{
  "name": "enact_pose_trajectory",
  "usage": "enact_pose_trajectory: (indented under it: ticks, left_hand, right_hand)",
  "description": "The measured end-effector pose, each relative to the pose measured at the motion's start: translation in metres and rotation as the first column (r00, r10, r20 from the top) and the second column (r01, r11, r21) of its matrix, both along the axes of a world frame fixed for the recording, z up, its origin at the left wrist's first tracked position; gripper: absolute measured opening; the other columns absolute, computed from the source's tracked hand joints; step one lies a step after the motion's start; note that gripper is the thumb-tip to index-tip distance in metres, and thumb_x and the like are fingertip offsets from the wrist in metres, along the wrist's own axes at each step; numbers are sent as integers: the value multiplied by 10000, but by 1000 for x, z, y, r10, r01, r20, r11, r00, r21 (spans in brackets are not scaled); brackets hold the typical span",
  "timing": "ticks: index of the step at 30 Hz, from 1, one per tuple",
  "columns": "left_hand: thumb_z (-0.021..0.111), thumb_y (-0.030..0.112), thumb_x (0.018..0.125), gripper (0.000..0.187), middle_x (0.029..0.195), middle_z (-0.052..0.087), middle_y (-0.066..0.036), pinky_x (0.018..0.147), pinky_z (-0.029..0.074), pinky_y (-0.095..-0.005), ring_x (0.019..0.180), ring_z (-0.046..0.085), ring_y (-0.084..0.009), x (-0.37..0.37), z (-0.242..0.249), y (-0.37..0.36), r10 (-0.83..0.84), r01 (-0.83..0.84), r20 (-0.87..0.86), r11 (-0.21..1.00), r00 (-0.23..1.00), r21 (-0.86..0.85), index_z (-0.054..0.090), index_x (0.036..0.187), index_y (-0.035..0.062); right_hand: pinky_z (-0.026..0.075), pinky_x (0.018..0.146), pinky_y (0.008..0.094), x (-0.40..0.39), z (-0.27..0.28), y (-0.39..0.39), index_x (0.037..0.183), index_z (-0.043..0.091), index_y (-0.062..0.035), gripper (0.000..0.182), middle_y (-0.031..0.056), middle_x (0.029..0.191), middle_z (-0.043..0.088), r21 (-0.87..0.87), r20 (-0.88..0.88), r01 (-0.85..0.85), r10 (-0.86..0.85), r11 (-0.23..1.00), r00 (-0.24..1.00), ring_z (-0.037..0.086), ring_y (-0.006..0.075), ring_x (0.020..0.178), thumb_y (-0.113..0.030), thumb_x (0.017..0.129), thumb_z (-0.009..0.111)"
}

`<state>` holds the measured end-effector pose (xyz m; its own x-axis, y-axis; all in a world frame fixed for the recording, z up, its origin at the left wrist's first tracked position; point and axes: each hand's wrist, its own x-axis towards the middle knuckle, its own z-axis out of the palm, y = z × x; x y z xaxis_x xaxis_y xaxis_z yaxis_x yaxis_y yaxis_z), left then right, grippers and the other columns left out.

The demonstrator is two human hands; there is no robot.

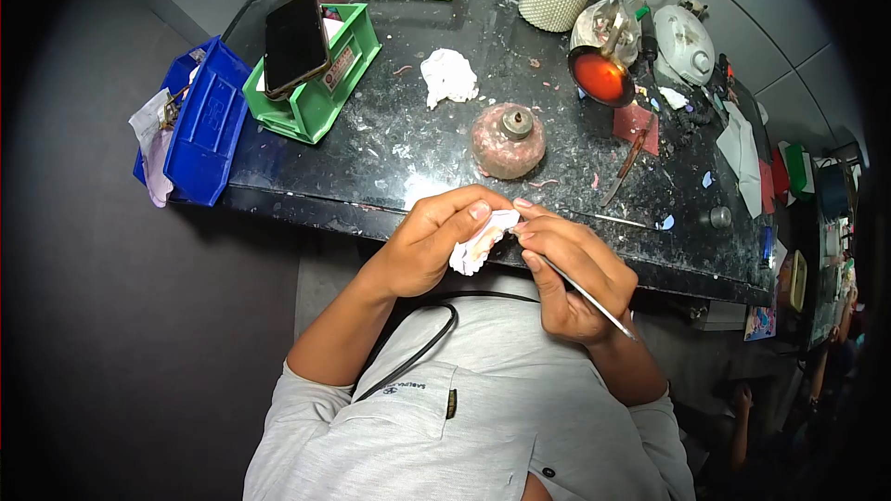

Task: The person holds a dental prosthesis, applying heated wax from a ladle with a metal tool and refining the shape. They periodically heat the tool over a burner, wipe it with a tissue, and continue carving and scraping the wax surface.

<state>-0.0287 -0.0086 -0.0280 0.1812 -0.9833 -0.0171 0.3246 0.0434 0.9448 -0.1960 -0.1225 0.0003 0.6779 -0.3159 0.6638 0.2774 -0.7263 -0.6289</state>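
Observation:
My left hand (434,239) is closed around a small white plaster dental cast (475,249) that has a yellowish-pink patch on its face. My right hand (577,274) grips a thin metal carving tool (594,301) like a pen. Its tip meets the cast's right edge, partly covered by my fingers. Both hands are held close together just off the table's front edge. Beyond them stands a round, wax-smeared spirit lamp (509,144) with a metal cap; no flame is plainly visible.
A small pan of red liquid (599,74), a wooden-handled knife (625,165) and a thin metal rod (613,219) are to the right on the black table (390,162). A green bin (311,111) bearing a phone (295,44), and a blue bin (206,134), stand left. White plaster (449,77) lies behind.

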Motion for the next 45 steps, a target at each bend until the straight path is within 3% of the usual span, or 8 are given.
enact_pose_trajectory:
  ticks: [5,15,19,22,27,29,44,45]
  left_hand:
    - [449,212,1025,367,907,661,-71,648,458,-202,744,576,-55,-1,-2,0,14,-14,29,1000,999,1,598,1192,-79]
    - [463,227,1030,368,854,647,-41,621,430,-185,725,558,-36,-2,-2,0,18,-17,49,1000,999,-12,603,1192,-72]
    - [503,239,1033,342,851,664,-57,568,423,-192,669,559,-51,-2,0,1,19,-19,-11,1000,1000,-2,529,1238,-34]
    - [519,217,1034,312,875,684,-85,558,421,-204,648,549,-66,-5,-2,-1,26,-27,-11,998,1000,-61,449,1246,-2]
    - [543,183,1024,307,920,706,-119,571,430,-207,634,535,-76,-7,-5,-1,45,-46,-9,990,999,-132,375,1226,23]
    - [548,178,1021,312,918,706,-119,570,433,-205,630,535,-74,-6,-7,-1,44,-43,4,991,999,-126,371,1226,24]
    - [569,168,1011,325,823,670,-90,577,438,-196,623,545,-70,-6,-9,1,58,-53,40,993,998,-110,363,1221,32]
    - [571,171,1010,327,814,664,-83,579,437,-196,622,545,-69,-7,-9,0,59,-54,42,993,997,-108,363,1222,34]
  right_hand:
    - [580,836,392,4,0,-5,900,660,85,84,181,886,685,-75,23,2,0,997,1000,710,352,933,72,822,687]
    - [579,821,391,3,0,-7,910,653,93,84,188,885,680,-67,17,-20,21,998,1000,709,340,903,85,829,676]
    - [577,808,362,-3,2,-9,950,638,98,74,225,931,683,-22,35,88,-87,996,996,712,318,903,68,882,641]
    - [571,818,340,-4,-5,-7,999,582,77,65,263,1009,696,273,120,126,-164,954,979,714,281,950,36,951,567]
    - [574,805,339,-4,-9,-12,1010,597,77,86,252,1037,698,232,60,96,-113,968,992,716,275,940,24,942,597]
    - [576,797,344,0,-6,-12,991,629,81,97,244,1034,697,42,19,47,-48,998,999,716,283,923,28,910,640]
    - [578,831,362,2,-10,0,984,652,80,115,232,972,706,36,-6,18,-17,999,1000,716,313,922,80,869,650]
    - [586,785,340,4,-12,-2,987,661,77,117,221,975,708,19,21,12,-12,1000,1000,724,302,897,70,870,651]
